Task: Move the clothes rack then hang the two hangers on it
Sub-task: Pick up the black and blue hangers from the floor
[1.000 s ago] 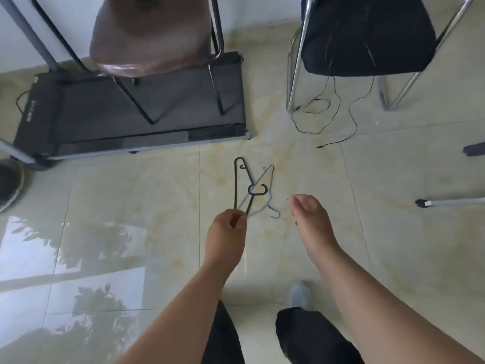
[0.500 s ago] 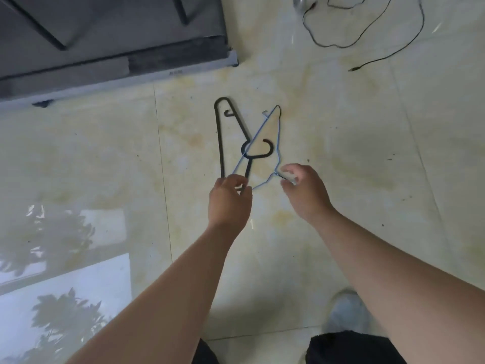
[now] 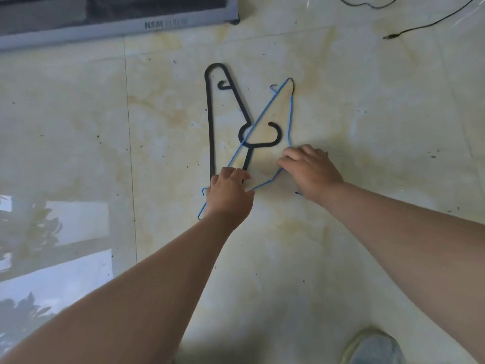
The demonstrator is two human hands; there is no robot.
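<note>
Two hangers lie crossed on the tiled floor. The black hanger (image 3: pixel 210 122) lies lengthwise with its hook curling to the right, and a thin blue wire hanger (image 3: pixel 290 114) crosses over it. My left hand (image 3: pixel 228 195) is down at the near end of the black hanger, fingers curled over its corner where the blue wire also passes. My right hand (image 3: pixel 309 174) covers the blue hanger's neck and hook, fingers closed around the wire. Both hangers still rest on the floor. The clothes rack is out of view.
The grey front edge of a treadmill (image 3: pixel 118 24) runs along the top left. A black cable (image 3: pixel 420 27) trails across the top right. My shoe (image 3: pixel 372 348) shows at the bottom right. Bright window reflections lie on the floor at the left.
My head has dropped much closer to the floor. Both hands went down from above the hangers onto them, the left to the black one, the right to the blue one.
</note>
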